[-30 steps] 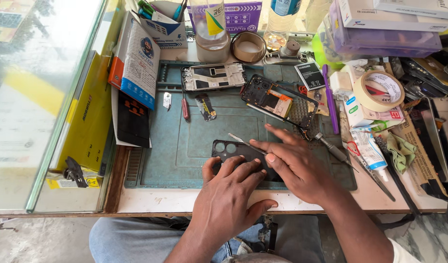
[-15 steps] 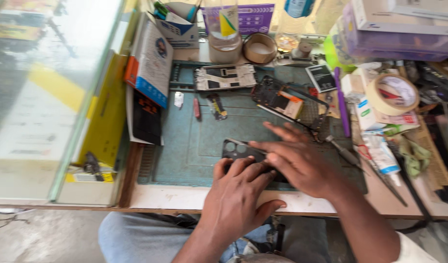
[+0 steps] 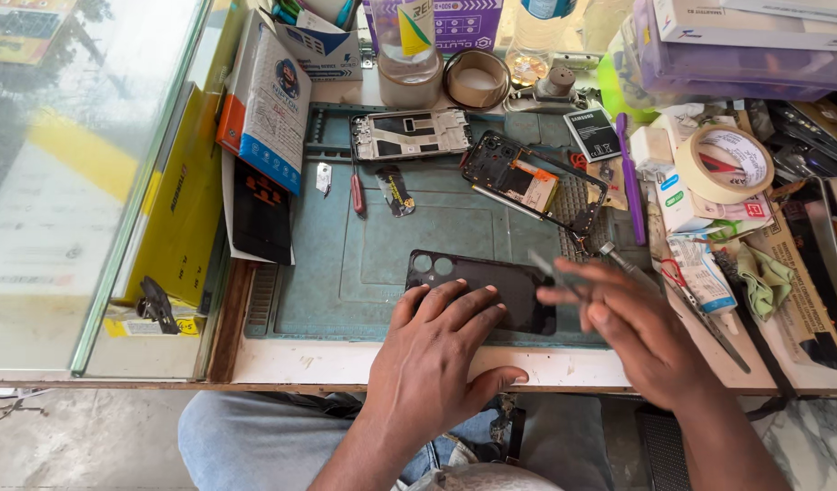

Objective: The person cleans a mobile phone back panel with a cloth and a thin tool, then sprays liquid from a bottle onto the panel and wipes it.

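Observation:
A black phone back cover [image 3: 514, 284] with round camera holes lies on the green work mat [image 3: 346, 264] near the table's front edge. My left hand [image 3: 437, 359] rests flat on the cover's left half, fingers spread, pinning it down. Blurred by motion, my right hand [image 3: 641, 341] hovers at the cover's right end with its fingers stretched out toward it; nothing shows clearly in its grasp. Metal tweezers [image 3: 623, 262] lie just beyond its fingertips.
Farther back on the mat lie an opened phone body [image 3: 532, 182], a bare phone frame [image 3: 409, 135] and a red screwdriver [image 3: 357, 191]. At right are a masking tape roll [image 3: 723, 164], a purple tool [image 3: 630, 177], tubes and boxes. A glass counter [image 3: 73, 182] borders the left.
My right hand has slid off the cover toward the right. My left hand stays pressed on it. The camera view has shifted and moved closer.

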